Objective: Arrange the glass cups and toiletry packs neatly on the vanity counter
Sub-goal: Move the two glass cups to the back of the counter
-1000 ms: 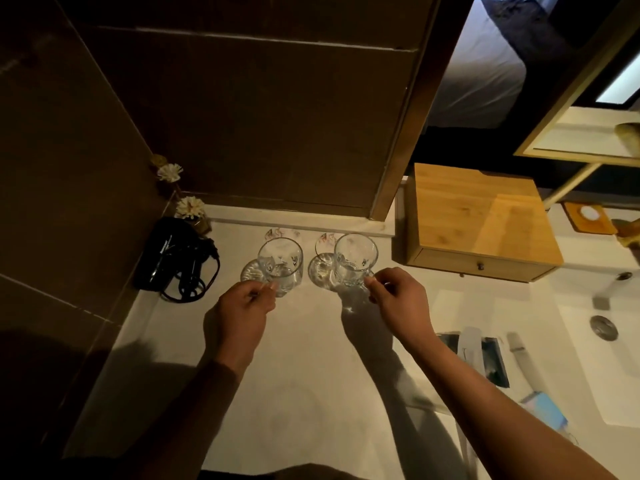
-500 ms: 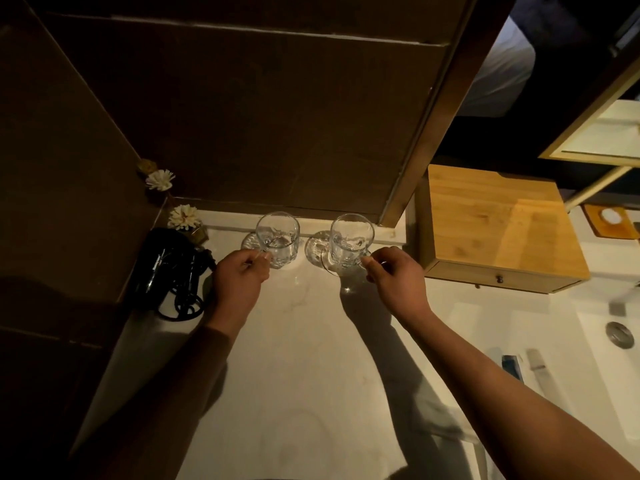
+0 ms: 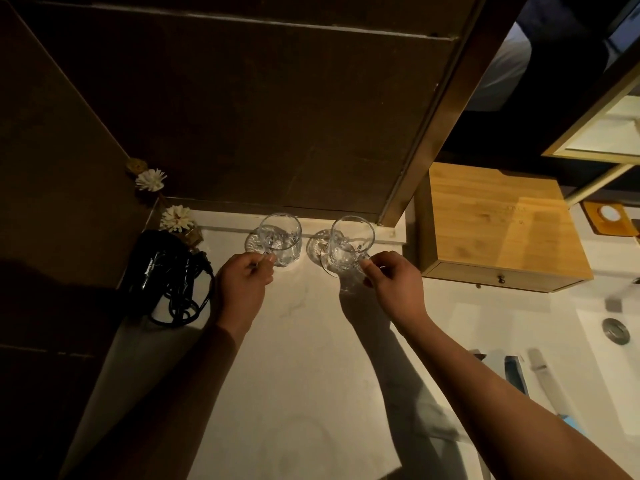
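Near the top middle of the frame, the left hand (image 3: 242,282) pinches one cup (image 3: 280,239) and the right hand (image 3: 394,282) pinches the other cup (image 3: 349,244), both by the counter (image 3: 294,358) back edge. Set them down softly, side by side. The packs (image 3: 516,372) wait lower right.

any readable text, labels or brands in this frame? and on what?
Hair dryer: small white print on the black body, too blurred to read.
Wooden box: faint marks on the top, too small to read.
Packs at the right edge: no legible print.
Glass cups: no text.
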Demonstrator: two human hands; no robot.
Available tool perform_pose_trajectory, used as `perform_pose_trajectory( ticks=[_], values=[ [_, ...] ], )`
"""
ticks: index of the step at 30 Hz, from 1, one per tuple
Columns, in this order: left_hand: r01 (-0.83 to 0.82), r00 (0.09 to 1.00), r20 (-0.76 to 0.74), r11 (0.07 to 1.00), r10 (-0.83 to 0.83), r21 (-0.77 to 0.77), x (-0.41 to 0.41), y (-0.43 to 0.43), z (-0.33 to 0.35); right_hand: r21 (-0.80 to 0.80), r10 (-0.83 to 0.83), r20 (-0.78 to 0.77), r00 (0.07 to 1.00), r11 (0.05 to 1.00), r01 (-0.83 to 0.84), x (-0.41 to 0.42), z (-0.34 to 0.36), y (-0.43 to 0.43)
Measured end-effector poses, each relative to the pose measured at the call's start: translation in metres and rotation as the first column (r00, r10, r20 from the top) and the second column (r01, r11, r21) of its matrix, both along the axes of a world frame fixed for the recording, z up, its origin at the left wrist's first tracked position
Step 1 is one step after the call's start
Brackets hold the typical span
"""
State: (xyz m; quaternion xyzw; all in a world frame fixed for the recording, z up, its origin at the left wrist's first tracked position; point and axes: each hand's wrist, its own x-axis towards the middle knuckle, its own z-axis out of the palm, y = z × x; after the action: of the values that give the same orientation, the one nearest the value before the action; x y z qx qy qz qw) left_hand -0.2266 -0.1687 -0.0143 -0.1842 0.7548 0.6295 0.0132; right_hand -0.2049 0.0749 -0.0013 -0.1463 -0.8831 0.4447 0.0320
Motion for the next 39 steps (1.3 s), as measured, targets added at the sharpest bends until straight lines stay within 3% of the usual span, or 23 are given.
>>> perform_pose_trajectory(
  ticks=[5,18,39],
  values=[
    [-0.026,1.000,-0.014,0.998,0.027,0.055,0.002,0.001,-0.003,0.002,-0.046,-0.048,0.998,0.999,0.047,0.004,-0.003,-0.007],
    [-0.051,0.999,0.004,0.998,0.051,0.029,0.006,0.002,-0.003,-0.047,-0.127,-0.048,0.991,0.991,0.125,0.010,-0.010,-0.025],
    [-0.129,0.992,0.023,0.986,0.128,0.103,0.013,0.021,0.001,-0.011,-0.044,-0.008,0.999,0.999,0.044,0.011,-0.007,-0.039]
  ],
)
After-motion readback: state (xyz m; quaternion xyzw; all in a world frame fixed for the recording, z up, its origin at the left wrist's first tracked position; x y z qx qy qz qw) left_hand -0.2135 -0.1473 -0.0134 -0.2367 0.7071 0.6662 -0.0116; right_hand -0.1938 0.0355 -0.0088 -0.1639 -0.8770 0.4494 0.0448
